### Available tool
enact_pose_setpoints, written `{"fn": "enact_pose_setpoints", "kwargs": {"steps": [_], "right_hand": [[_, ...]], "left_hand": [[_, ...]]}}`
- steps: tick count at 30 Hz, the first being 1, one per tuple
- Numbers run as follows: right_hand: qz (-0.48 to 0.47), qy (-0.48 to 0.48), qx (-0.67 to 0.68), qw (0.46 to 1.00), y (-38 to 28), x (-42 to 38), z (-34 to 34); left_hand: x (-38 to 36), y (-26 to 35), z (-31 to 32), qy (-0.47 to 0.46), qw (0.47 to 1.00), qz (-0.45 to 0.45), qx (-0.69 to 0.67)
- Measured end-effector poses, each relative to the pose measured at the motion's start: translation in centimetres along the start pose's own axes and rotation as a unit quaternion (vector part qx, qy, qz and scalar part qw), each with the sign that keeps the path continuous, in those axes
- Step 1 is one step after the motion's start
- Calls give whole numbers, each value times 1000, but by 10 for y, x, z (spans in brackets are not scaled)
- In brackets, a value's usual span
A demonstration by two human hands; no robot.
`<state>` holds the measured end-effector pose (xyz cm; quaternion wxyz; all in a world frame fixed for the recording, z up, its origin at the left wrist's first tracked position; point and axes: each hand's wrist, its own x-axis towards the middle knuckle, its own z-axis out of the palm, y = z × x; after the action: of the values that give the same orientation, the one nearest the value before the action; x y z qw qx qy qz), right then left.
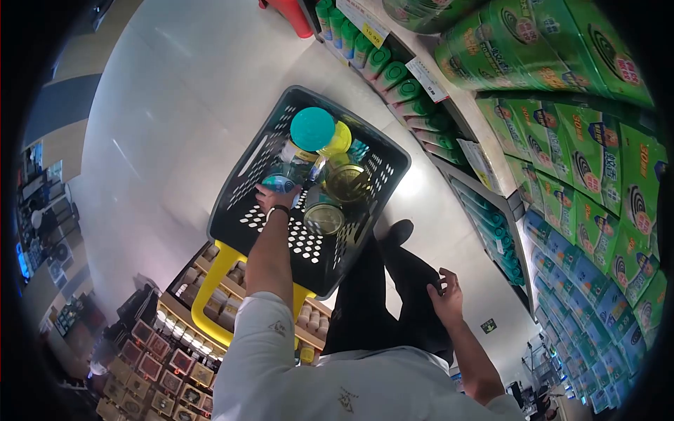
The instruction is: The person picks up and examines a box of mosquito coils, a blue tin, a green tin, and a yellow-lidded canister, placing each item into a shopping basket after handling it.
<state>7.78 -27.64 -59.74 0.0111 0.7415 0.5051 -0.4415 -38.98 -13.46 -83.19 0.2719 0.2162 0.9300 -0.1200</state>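
Observation:
A dark grey shopping basket (239, 184) with perforated walls and a yellow handle (201, 303) is in front of me. My left hand (270, 199) reaches down inside, its fingers around a round container with a blue and white top (279, 184). Above it in the view is a jar with a teal lid (312, 128), beside a yellow-lidded container (338, 139). To the right of the hand lie a clear jar with a gold rim (324, 219) and a yellowish jar (349, 182). My right hand (447, 295) hangs by my leg, fingers loosely bent and apart, with nothing visible in it.
Shelves on the right hold green mosquito-coil boxes (576, 154), blue boxes (583, 295) and green spray cans (382, 63). A red object (288, 15) stands on the pale floor (165, 119) at the top. Display racks (161, 379) with framed goods are at lower left.

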Motion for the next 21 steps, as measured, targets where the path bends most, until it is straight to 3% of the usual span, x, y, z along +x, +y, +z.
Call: {"fn": "enact_pose_setpoints", "kwargs": {"steps": [6, 12, 18, 21], "right_hand": [[34, -34, 3, 999, 20, -3, 28], [32, -41, 20, 998, 15, -6, 28], [-1, -39, 10, 999, -10, -2, 6], [-56, -69, 6, 996, -48, 5, -9]], "left_hand": [[-15, 18, 18, 51, 998, -31, -36], [-8, 31, 9, -4, 990, -106, -97], [-19, 15, -43, -82, 988, -42, -120], [-43, 3, -63, -135, 956, 0, -261]]}}
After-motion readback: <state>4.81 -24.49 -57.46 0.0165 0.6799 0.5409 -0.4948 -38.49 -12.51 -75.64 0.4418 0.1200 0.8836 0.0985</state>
